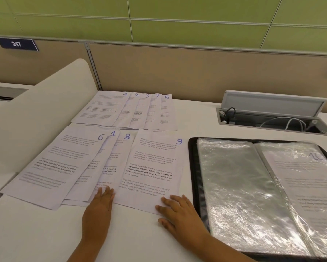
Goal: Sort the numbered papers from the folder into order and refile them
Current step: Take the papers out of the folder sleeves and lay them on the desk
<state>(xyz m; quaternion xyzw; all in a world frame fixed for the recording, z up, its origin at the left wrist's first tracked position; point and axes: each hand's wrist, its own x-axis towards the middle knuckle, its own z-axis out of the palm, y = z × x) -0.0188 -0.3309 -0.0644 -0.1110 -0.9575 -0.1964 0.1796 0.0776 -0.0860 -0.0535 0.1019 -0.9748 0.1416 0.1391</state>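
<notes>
Printed sheets with blue handwritten numbers lie spread on the white desk [36, 233]. A far row [124, 110] overlaps left to right as 4, 2, 3, 7, 5. The near row shows sheet 6 [53, 165], sheet 1 [109, 148], sheet 8 [123, 140] and sheet 9 [155, 167]. My left hand [100, 205] rests flat with its fingertips on the lower edges of the sheets beside 9. My right hand [177, 210] presses flat on the bottom right corner of sheet 9. An open black folder [193, 167] with clear sleeves lies at the right; sheet 10 [306, 178] sits in its right sleeve.
A white curved divider [37, 118] stands along the left of the papers. A cable box [272, 118] with its lid up is sunk into the desk behind the folder. A beige partition [177, 69] closes the back, with a sign reading 247 at the left.
</notes>
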